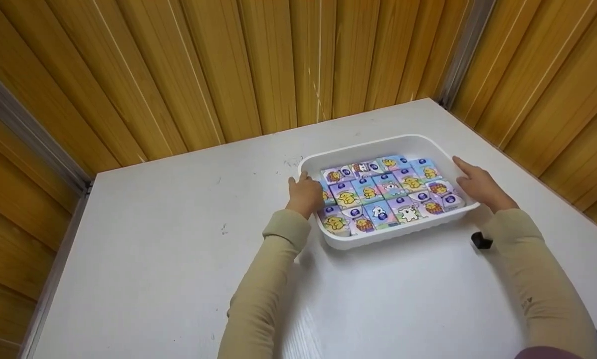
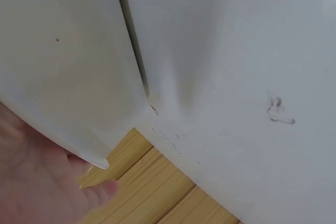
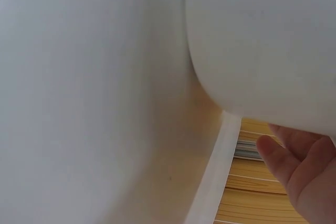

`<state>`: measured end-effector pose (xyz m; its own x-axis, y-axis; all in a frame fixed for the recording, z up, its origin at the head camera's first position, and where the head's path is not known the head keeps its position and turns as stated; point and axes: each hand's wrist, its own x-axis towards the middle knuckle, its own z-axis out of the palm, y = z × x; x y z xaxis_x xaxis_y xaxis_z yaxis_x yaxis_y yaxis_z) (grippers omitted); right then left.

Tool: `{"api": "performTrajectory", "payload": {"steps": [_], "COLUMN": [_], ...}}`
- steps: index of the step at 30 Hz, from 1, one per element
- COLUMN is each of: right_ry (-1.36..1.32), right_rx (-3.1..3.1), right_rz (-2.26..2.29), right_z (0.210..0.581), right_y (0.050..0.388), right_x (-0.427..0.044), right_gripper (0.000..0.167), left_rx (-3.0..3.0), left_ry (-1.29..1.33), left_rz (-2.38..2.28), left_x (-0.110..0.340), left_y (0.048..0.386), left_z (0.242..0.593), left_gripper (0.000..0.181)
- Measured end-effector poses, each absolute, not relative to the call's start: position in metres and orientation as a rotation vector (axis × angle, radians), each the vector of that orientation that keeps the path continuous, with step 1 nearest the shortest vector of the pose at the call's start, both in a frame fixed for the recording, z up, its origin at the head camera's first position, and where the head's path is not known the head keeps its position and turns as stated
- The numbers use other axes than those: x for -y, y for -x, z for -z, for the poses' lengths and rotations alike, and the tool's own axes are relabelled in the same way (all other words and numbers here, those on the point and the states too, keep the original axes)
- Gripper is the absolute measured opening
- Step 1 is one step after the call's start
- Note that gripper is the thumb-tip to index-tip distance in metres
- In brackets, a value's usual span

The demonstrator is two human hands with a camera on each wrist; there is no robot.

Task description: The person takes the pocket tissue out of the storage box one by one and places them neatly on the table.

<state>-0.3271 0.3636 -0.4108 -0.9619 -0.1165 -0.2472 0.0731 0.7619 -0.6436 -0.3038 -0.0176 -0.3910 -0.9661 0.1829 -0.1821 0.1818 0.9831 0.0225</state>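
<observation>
A white plastic tray [image 1: 408,230] is on the white table in the head view, filled with rows of small cartoon-printed packets [image 1: 369,191] in pastel blue, pink and purple. My left hand [image 1: 305,193] grips the tray's left rim, its fingers over the edge. On the opposite side, my right hand [image 1: 480,187] holds the right rim, with one finger stretched along it. Both wrist views show the tray's outer wall from below, with the left hand [image 2: 42,177] and the right hand [image 3: 310,169] at its rim. The packets are hidden in those views.
A small black object [image 1: 481,241] lies on the white table [image 1: 178,259] beside my right forearm. Wood-patterned panels [image 1: 258,65] stand along the back, left and right sides of the table, with metal posts [image 1: 470,45] at the corners.
</observation>
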Motion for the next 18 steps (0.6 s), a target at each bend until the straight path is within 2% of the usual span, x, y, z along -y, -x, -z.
{"api": "performTrajectory", "payload": {"steps": [11, 18], "right_ry": [0.022, 0.085], "right_rx": [-2.682, -2.716], "right_rz": [1.029, 1.043], "right_z": [0.4113, 0.4127], "right_y": [0.3273, 0.3280], "right_x": [-0.3638, -0.3633], "right_gripper": [0.061, 0.058], "left_rx": [-2.963, -2.966], "left_ry": [-0.280, -0.293], "left_rz": [0.112, 0.176], "left_x": [0.0121, 0.0108], "left_y": [0.3059, 0.3068], "left_z": [0.3948, 0.3973], "left_gripper": [0.037, 0.043]}}
